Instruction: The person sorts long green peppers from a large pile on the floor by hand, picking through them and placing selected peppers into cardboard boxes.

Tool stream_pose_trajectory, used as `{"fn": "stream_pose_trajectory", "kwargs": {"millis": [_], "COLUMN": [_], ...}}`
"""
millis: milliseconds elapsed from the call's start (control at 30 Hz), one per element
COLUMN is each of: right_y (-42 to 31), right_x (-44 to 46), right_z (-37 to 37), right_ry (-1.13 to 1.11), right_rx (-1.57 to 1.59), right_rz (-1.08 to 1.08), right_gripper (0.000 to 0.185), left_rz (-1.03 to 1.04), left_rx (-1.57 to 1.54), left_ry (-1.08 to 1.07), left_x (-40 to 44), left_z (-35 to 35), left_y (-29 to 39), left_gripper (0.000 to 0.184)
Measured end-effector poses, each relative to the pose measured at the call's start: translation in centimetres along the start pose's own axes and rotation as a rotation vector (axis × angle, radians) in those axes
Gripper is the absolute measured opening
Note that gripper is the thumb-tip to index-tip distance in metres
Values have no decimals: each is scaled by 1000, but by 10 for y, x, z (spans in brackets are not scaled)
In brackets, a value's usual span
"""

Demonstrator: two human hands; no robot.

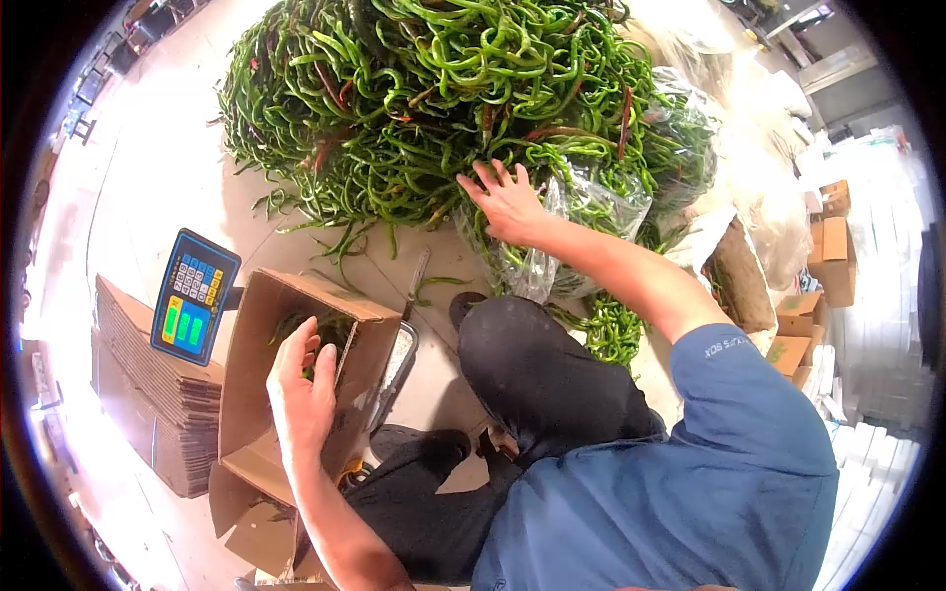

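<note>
A large heap of long green peppers (443, 89), with a few red ones among them, lies on the floor in front of me. My right hand (507, 205) reaches to the heap's near edge beside a clear plastic bag (591, 202), its fingers spread and nothing held. Over the opening of a cardboard box (261, 345) is my left hand (303, 394), its fingers partly curled. Some green shows just past those fingers, and whether they hold any of it is unclear. Peppers are partly visible inside the box.
A blue scale display (195, 295) stands left of the box, beside a stack of flattened cardboard (163, 394). A metal tray (396, 369) sits right of the box. Large pale sacks (769, 148) and small cartons (833, 256) stand at the right.
</note>
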State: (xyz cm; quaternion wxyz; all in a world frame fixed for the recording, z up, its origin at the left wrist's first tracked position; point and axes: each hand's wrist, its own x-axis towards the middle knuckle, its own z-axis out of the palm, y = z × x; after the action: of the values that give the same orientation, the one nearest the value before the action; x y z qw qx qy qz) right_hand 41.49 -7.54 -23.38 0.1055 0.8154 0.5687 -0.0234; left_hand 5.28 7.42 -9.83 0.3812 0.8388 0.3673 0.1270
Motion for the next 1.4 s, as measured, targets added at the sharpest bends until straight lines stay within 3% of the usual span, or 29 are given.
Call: {"fn": "stream_pose_trajectory", "kwargs": {"millis": [100, 133, 267, 367, 467, 567, 600, 733, 833, 933, 1033, 1133, 1233, 1267, 1300, 1367, 1400], "right_y": [-5, -3, 26, 28, 19, 24, 20, 41, 68, 83, 84, 79, 78, 83, 84, 97, 98], "right_x": [16, 21, 30, 37, 49, 50, 44, 31, 24, 21, 23, 29, 27, 24, 18, 6, -2], "right_z": [12, 21, 37, 21, 35, 58, 42, 17, -2, -11, -11, -8, -11, -15, -37, -52, -76], "right_ry": [-55, -92, -33, -99, -22, 123, 79, 54, -83, -101, -120, -136, 83, 146, 73, 273, 234], "right_rx": [-29, -61, -67, -36, -75, -183, -155, -77, 125, 78, 76, 162, 354, 432, 635, 835, 912], "right_rz": [96, 112, 32, 19, 55, -4, -2, 30, -44, -178, -172, -104, -71, -75, 14, 13, 94], "right_gripper": [94, 105, 82, 81, 82, 71, 53, 35, 50, 56, 54, 53, 50, 45, 39, 36, 33], "left_rz": [-9, -6, -23, -22, -8, 1, 5, 26, 34, 47, 41, 40, 53, 57, 53, 62, 59], "left_rx": [28, 30, 48, 37, 62, 42, 37, 22, 24, 30, 13, 5, 25, 29, 23, 5, 9], "left_ry": [-15, -14, -28, -43, -52, -43, -40, -20, -32, -41, -47, -53, -47, -45, -44, -43, -49], "left_x": [1, 1, 0, 0, 1, 1, 0, -5, -10, -11, -10, -9, -7, -8, -9, -7, -7], "left_z": [2, 2, -2, -2, -1, -2, -2, -8, -9, -9, -9, -6, -7, -7, -7, -6, -4], "left_y": [-2, -4, -11, -12, -15, -11, -10, -6, -6, -8, -6, -5, -5, -6, -6, -4, -3], "left_gripper": [35, 35, 35, 35, 35, 35, 35, 35, 35, 35, 34, 34, 34, 34, 34, 34, 34]}}
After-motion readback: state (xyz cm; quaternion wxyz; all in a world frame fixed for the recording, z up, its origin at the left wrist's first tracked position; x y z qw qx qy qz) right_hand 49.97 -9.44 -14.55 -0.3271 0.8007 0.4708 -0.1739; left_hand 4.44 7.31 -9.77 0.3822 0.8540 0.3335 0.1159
